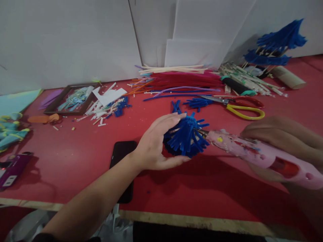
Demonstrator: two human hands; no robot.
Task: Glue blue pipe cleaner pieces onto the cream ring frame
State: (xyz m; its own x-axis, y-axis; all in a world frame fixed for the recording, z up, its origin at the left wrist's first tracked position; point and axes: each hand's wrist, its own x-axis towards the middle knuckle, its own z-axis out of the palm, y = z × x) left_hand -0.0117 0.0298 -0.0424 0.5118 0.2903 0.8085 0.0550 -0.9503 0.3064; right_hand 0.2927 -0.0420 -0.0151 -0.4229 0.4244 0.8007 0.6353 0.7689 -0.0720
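Note:
My left hand [156,143] is cupped around a spiky blue ball of pipe-cleaner pieces [185,136], held just above the red table [176,188]. My right hand [285,141] grips a pink glue gun [254,153] smeared with glue. The gun's metal nozzle pokes into the right side of the blue ball. A few loose blue pipe-cleaner pieces [195,102] lie just behind the ball.
A black phone [122,161] lies under my left forearm. Scissors with red and yellow handles [237,106] sit behind the glue gun. Long pipe cleaners [181,82], sticks, a framed tray [69,99], white scraps and blue tasselled pieces [275,43] line the back by white boards.

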